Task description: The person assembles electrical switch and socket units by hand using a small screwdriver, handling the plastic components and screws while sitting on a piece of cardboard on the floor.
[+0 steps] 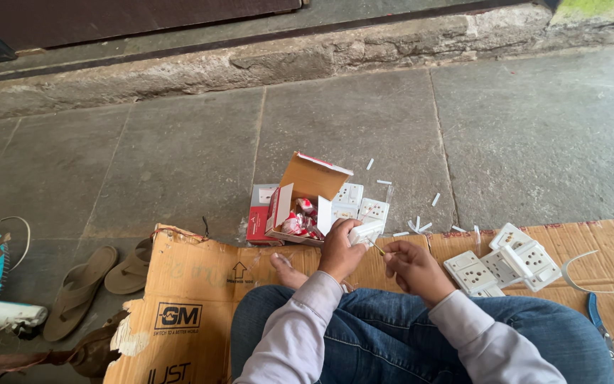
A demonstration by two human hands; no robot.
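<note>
White plastic socket plate [365, 232] is gripped in the left hand [338, 250], fingers wrapped around it. Right hand [413, 269] is just beside it, pinched on a thin wire [376, 247] whose tip touches the plate. Looks like the wiring step on this unit; the next move likely needs a steady push of that wire into its terminal. Open cardboard box [307, 203] sits just beyond the left hand, more socket plates [502, 269] lie right of the right hand, on cardboard [200, 284].
</note>
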